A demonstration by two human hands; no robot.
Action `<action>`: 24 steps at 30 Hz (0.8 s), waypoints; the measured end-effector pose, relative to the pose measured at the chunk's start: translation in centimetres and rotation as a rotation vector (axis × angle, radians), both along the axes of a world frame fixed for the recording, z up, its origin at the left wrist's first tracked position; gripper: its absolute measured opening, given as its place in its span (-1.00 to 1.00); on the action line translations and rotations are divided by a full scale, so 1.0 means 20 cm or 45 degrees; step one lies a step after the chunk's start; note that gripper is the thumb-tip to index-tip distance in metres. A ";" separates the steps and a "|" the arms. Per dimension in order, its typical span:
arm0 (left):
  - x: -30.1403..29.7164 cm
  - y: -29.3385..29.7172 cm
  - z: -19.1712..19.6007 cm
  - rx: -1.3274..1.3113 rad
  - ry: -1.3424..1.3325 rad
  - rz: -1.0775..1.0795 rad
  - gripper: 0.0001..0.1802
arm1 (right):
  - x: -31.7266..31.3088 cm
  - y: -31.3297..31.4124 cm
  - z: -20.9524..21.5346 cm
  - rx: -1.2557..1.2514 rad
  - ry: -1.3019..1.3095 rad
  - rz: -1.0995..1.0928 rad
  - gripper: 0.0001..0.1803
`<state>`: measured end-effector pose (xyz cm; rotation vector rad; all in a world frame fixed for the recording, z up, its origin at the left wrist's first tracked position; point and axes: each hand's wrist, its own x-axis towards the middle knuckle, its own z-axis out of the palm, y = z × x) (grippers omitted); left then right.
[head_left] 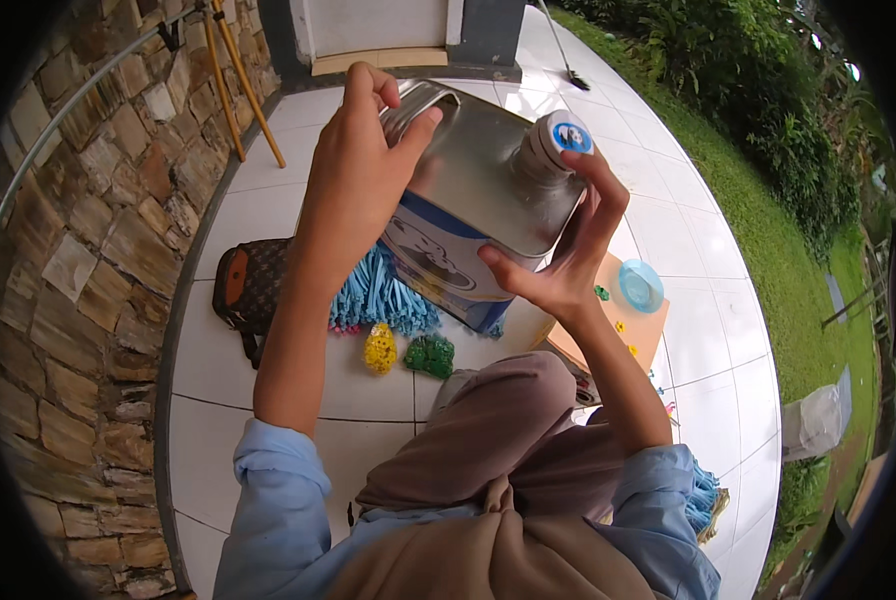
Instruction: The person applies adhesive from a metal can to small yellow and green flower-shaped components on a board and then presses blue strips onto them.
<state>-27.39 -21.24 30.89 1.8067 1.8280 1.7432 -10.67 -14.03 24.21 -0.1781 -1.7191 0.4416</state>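
Note:
A large rectangular metal tin (473, 165), silver on top with blue-and-white printed sides, is held up in front of me, tilted. My left hand (358, 170) is closed around the wire-like handle at the tin's left end, its thumb pressing from above. On the right end sits a round white cap (565, 138) with a blue disc on it. My right hand (571, 260) grips the tin's right side, thumb on the front face and a finger reaching up against the cap. Its other fingers are partly hidden behind the corner.
On the white tiles lie blue fringed strands (383, 295), a bag of yellow pieces (380, 350), a bag of green pieces (430, 355) and a brown patterned bag (251, 290). A light-blue dish (640, 286) stands on an orange-tan board (593, 335). A stone wall (98, 300) rises left.

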 end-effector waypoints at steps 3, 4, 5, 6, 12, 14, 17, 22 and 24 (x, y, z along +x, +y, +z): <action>0.21 0.23 0.09 -0.003 -0.006 -0.249 -0.68 | 0.31 0.05 0.14 0.073 -0.010 -0.205 -0.08; 0.29 0.29 0.10 -0.011 0.034 -0.278 -0.68 | 0.41 0.05 0.16 -0.010 -0.046 -0.254 -0.08; 0.39 0.32 0.09 -0.073 -0.181 -0.441 -0.69 | 0.49 0.05 0.18 -0.095 -0.078 -0.297 -0.08; 0.48 0.39 0.05 -0.021 -0.173 -0.458 -0.68 | 0.60 0.06 0.19 -0.073 -0.073 -0.346 -0.08; 0.85 0.67 -0.30 -0.167 -0.261 -0.519 -0.61 | 0.98 0.15 -0.11 -0.152 -0.368 -0.639 -0.03; 0.92 0.69 -0.35 -0.212 -0.283 -0.562 -0.59 | 1.03 0.15 -0.21 -0.237 -0.292 -0.624 -0.04; 0.95 0.73 -0.44 -0.246 -0.211 -0.534 -0.57 | 1.07 0.17 -0.30 -0.339 -0.267 -0.615 -0.04; 0.95 0.76 -0.49 -0.264 -0.125 -0.422 -0.56 | 1.06 0.19 -0.38 -0.395 -0.271 -0.566 -0.01; 0.94 0.77 -0.52 -0.252 -0.107 -0.396 -0.55 | 1.04 0.20 -0.40 -0.434 -0.253 -0.529 -0.01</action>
